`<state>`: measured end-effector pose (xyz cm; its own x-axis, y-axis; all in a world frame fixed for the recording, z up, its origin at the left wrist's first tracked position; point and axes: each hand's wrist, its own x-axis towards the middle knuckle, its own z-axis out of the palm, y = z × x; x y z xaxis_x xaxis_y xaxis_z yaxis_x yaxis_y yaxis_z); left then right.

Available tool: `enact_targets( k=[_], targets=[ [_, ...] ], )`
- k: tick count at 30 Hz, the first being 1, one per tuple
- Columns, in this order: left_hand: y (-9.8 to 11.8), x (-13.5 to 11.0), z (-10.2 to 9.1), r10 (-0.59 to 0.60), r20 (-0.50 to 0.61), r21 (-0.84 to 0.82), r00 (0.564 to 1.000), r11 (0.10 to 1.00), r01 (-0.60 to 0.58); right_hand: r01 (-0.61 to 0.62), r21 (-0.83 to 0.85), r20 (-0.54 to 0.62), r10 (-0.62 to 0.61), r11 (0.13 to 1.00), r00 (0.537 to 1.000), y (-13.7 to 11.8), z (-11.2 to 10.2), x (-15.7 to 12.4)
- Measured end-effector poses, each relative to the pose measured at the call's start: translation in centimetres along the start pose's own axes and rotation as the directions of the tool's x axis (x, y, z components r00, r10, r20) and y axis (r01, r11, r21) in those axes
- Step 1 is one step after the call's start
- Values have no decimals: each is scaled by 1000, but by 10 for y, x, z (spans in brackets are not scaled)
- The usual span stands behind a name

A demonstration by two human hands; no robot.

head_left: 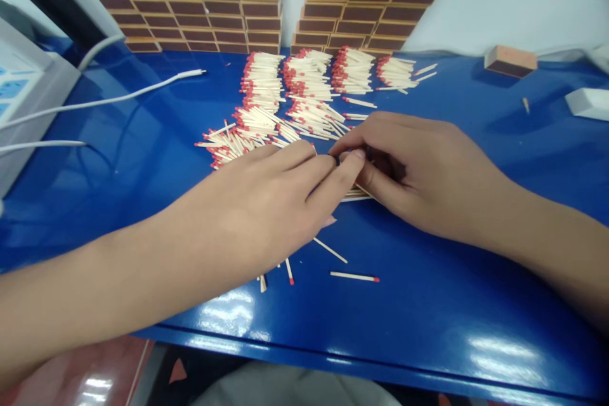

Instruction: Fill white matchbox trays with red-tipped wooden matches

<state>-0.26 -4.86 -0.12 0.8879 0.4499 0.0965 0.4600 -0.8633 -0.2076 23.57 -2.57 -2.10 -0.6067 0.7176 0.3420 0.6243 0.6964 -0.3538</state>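
Note:
Both hands meet at the middle of a blue table (428, 304). My left hand (266, 203) lies palm down, fingers together, its fingertips on a small bundle of matches (354, 193). My right hand (419, 171) curls around the same bundle from the right, fingers closed over it. Just beyond the hands lies a big spread of red-tipped matches (266, 127), with neater piles (352, 70) further back. A few loose matches (354, 276) lie near the front edge, below my left hand.
Stacks of brown matchboxes (190, 6) line the back wall on both sides. A single matchbox (510, 60) and a white box (590, 103) sit at the right. White cables (118, 98) run from a grey device (23, 89) on the left.

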Motion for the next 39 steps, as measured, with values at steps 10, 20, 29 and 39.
enact_targets(
  k=[10,20,29,39],
  targets=[
    [1,1,1,-18,-15,4,1000,1000,18,-15,-2,13,15,1000,1000,-1,-1,1],
    [1,-2,2,-14,-8,2,1000,1000,14,-16,-16,11,16,1000,1000,0,-1,0],
    [3,-1,0,-28,25,-1,999,1000,28,-22,-17,20,22,1000,1000,-1,0,0],
    [4,0,-1,-27,27,-6,999,1000,27,-30,-12,29,31,999,999,-1,-1,0]
  ],
)
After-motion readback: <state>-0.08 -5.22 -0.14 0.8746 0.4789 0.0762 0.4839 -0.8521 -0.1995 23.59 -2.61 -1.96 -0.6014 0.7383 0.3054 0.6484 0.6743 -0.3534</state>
